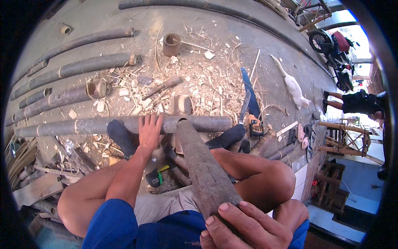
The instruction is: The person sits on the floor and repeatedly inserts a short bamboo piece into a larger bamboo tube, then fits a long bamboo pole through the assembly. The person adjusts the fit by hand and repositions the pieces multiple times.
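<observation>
A long grey-brown bamboo pole (95, 125) lies crosswise in front of me, beside my dark-covered feet. My left hand (149, 129) rests on its upper side, fingers stretched across it and slightly apart. My right hand (246, 228) is closed around the near end of a second bamboo pole (205, 166), which slants away from me. Its narrower far end meets or overlaps the crosswise pole; whether it touches cannot be told. Under the crosswise pole, a wooden block (182, 104) shows partly. Between my legs lies a green and black tape measure (155, 178).
A blue-bladed handsaw (251, 93) lies right of centre beside a knife (245, 107). Wood chips surround a wooden mallet (163, 86) and a short bamboo piece (171, 45). More bamboo poles (74, 67) lie at left. A white cat (293, 88), a motorcycle (331, 47) and another person (356, 102) are at right.
</observation>
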Available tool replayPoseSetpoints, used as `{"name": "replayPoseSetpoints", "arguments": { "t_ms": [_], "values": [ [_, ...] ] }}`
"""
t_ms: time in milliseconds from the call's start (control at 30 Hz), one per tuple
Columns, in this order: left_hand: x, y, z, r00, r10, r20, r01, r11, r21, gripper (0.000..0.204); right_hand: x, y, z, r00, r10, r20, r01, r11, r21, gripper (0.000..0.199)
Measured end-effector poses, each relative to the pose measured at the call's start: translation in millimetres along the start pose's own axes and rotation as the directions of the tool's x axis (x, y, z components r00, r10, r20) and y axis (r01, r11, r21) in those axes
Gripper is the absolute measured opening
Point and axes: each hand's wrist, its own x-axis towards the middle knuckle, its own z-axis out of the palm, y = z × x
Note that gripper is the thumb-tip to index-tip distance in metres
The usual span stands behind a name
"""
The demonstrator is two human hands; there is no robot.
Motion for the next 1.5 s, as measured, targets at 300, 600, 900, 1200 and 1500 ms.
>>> {"name": "replayPoseSetpoints", "arguments": {
  "t_ms": [300, 600, 900, 1200, 1500],
  "values": [
    [-1.5, 5.2, -2.4, 0.996, -0.025, -0.082, 0.017, 0.995, -0.095, 0.096, 10.7, 26.4, 11.1, 0.964, -0.190, -0.185, 0.199, 0.979, 0.033, 0.061],
    [2.0, 0.6, 18.9, 0.996, -0.065, -0.062, 0.062, 0.997, -0.056, 0.085, 63.2, 56.6, -16.7, 0.965, 0.081, 0.249, -0.102, 0.992, 0.072, 0.048],
    [3.1, -5.1, 9.2, 0.997, -0.070, 0.032, 0.074, 0.988, -0.137, 0.088, 103.3, 66.8, -32.4, 0.847, 0.405, 0.345, -0.440, 0.897, 0.028, 0.057],
    [4.9, 21.4, -1.9, 0.973, -0.173, 0.152, 0.169, 0.985, 0.041, 0.101, 101.0, 102.1, -1.3, 0.941, 0.222, 0.257, -0.256, 0.960, 0.109, 0.064],
    [21.4, 1.3, -1.3, 0.982, -0.017, 0.187, 0.029, 0.998, -0.064, 0.094, 105.0, 123.9, 16.0, 0.988, 0.139, -0.061, -0.104, 0.911, 0.398, 0.060]
  ]
}}
